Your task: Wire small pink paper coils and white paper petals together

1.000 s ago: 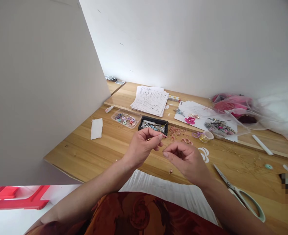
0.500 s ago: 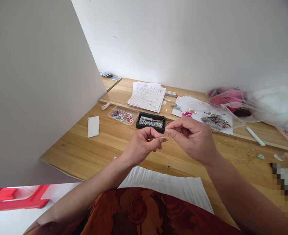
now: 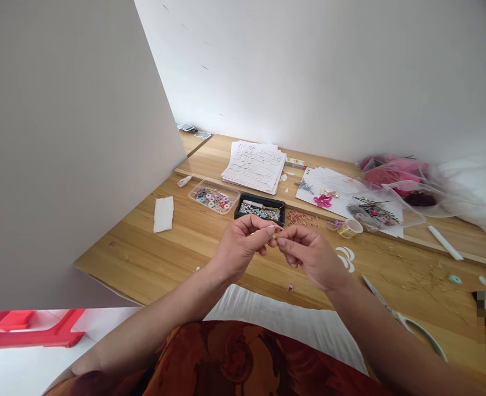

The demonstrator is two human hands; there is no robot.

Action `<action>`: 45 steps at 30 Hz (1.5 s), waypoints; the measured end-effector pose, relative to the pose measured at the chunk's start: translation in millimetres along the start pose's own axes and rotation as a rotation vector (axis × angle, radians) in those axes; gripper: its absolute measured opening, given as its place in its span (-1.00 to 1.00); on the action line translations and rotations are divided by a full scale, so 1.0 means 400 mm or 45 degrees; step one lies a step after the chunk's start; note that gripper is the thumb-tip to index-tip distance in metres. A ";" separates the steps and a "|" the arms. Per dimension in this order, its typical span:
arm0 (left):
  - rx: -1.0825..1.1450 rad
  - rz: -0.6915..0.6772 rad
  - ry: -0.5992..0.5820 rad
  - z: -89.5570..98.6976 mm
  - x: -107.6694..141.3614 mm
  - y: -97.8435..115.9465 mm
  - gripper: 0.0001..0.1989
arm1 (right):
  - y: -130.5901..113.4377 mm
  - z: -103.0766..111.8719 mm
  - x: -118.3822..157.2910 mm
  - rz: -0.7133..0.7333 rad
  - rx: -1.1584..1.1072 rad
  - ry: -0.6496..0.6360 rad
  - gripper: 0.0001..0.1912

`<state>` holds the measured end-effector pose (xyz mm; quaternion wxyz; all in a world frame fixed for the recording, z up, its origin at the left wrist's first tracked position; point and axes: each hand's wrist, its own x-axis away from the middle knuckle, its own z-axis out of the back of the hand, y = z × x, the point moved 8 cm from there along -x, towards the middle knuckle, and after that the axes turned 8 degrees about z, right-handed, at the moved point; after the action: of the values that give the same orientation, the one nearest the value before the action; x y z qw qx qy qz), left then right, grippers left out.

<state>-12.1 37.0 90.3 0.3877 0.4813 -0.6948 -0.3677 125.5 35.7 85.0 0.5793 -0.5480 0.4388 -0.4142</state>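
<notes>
Above the desk's middle, my left hand [image 3: 240, 247] and my right hand [image 3: 314, 257] meet at the fingertips. My left thumb and index finger pinch a thin gold wire [image 3: 275, 235], most of it hidden by the fingers. The right hand's thumb and fingers close on the same wire from the other side. Something small and pinkish shows at the left fingertips, too small to name. Just behind the hands stands a black tray [image 3: 260, 198] of silvery beads. On the desk below them lies a small pink clip-like piece [image 3: 290, 287].
A clear box [image 3: 214, 197] of colourful beads, a glue tube [image 3: 184, 180] and paper sheets [image 3: 254, 166] lie behind. To the right are scissors [image 3: 385, 303], white crescent pieces [image 3: 345, 258], a wire spool [image 3: 350, 227] and loose gold wire [image 3: 408, 258]. White cloth [image 3: 267, 308] lies in front.
My right hand has come down and left to the left hand's fingertips. The gold loop between them is now mostly covered. The view has shifted slightly, and the scissors and spool show.
</notes>
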 end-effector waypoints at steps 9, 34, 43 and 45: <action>-0.209 -0.032 0.062 0.003 0.004 -0.010 -0.72 | -0.215 -0.039 0.086 0.742 0.919 0.109 -0.89; 0.023 0.084 0.066 0.015 -0.007 -0.029 -0.73 | 0.050 -0.013 0.016 -0.088 -0.143 0.034 -0.67; -0.195 0.011 0.155 0.029 -0.009 -0.031 -0.74 | -0.112 -0.041 0.085 0.512 0.779 0.071 -0.91; -0.264 0.002 0.119 0.027 -0.008 -0.031 -0.74 | -0.157 -0.042 0.087 0.640 0.882 0.102 -0.90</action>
<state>-16.4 38.2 74.3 0.4677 0.4546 -0.6347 -0.4144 118.7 -5.7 145.5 0.7944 -0.1808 0.4159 -0.4041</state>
